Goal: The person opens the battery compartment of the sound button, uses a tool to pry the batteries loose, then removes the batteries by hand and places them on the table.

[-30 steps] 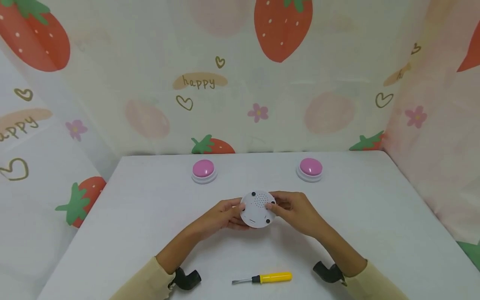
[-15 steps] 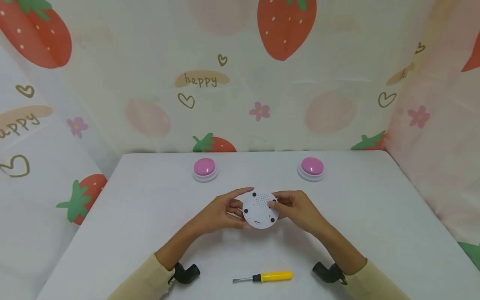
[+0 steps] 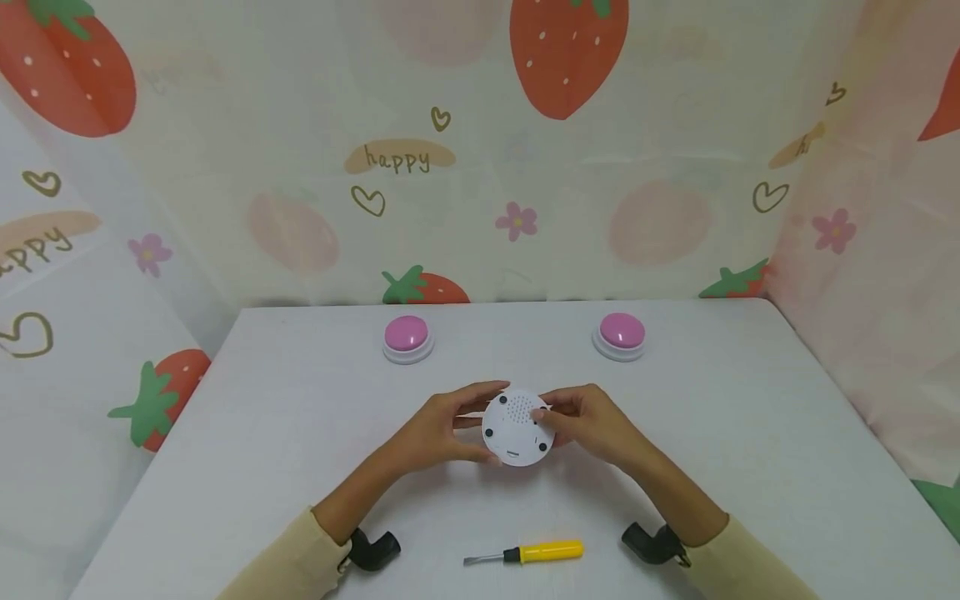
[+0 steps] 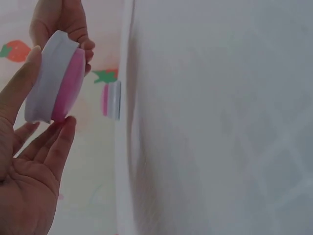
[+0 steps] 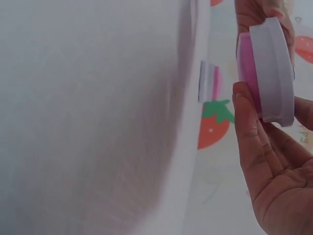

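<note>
A round push button (image 3: 517, 446) is held above the middle of the table, its white underside with small holes and black feet facing the head camera. Its pink dome (image 5: 248, 68) shows in the wrist views. My right hand (image 3: 600, 425) pinches the right side, thumb on the underside and index fingertip on the dome. My left hand (image 3: 435, 429) spans the left side, thumb at the lower edge and index finger near the top. In the left wrist view, other left fingertips (image 4: 68, 127) touch the dome's edge.
A yellow-handled flat screwdriver (image 3: 551, 551) lies near the table's (image 3: 225, 467) front. Two more pink push buttons stand at the back, one left (image 3: 407, 337) and one right (image 3: 621, 336). A strawberry-print curtain (image 3: 450, 83) hangs behind. Black curved wrist pieces (image 3: 375, 550) sit beside both sleeves.
My left thumb has moved off the underside to the lower edge, and the left fingers have spread around the side. The push button has turned slightly, while the right hand keeps its pinch.
</note>
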The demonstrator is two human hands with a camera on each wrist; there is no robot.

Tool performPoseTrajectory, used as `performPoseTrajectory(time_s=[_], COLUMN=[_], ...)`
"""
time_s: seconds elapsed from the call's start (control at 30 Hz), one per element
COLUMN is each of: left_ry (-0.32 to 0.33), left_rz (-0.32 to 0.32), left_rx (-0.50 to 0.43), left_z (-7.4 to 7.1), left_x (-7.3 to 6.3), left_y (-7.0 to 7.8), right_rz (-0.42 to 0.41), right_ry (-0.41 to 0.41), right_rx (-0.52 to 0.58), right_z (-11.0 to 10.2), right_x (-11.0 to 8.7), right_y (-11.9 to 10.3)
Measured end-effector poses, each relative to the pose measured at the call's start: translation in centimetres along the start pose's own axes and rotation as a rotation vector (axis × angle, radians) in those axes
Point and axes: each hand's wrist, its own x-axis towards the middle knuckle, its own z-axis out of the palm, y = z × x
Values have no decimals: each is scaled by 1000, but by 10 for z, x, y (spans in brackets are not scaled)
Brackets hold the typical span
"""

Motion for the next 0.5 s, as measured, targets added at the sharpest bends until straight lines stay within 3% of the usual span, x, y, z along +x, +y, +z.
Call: performPoseTrajectory(time_s=[0.5], left_ry=[-40], left_rz=[46], left_rx=[11], left_z=[8], left_x=[1], left_y=[-6], right_rz=[26], right_ry=[-46], right_rx=[-4], right_z=[2], right_x=[3], right_y=[7])
